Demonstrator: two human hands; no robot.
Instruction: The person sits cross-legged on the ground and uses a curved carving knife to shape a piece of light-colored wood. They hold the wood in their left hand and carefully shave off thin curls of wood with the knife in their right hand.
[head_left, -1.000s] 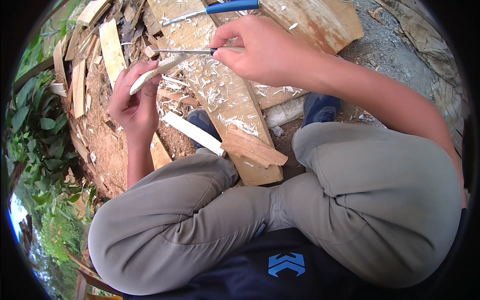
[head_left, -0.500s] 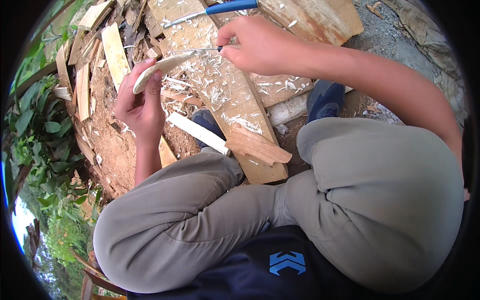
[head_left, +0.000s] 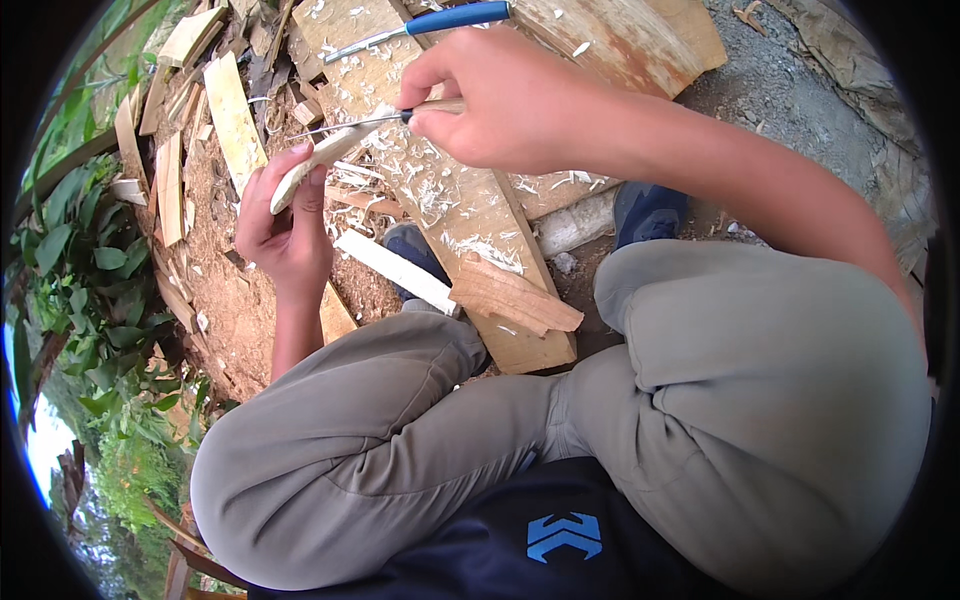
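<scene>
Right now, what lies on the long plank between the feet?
Shavings, a brown wood scrap at the near end of the plank, and a blue-handled tool toward its far end. Whatever lies beneath the scrap or behind the right hand is covered.

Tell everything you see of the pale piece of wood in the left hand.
The pale piece of wood looks bare and cream-coloured, rounded at its near end and narrower at the far end. Held up aslant, it runs from lower left to upper right. The left hand grips it between thumb and fingers; a thin metal tool in the right hand lies against or just over its far part.
</scene>
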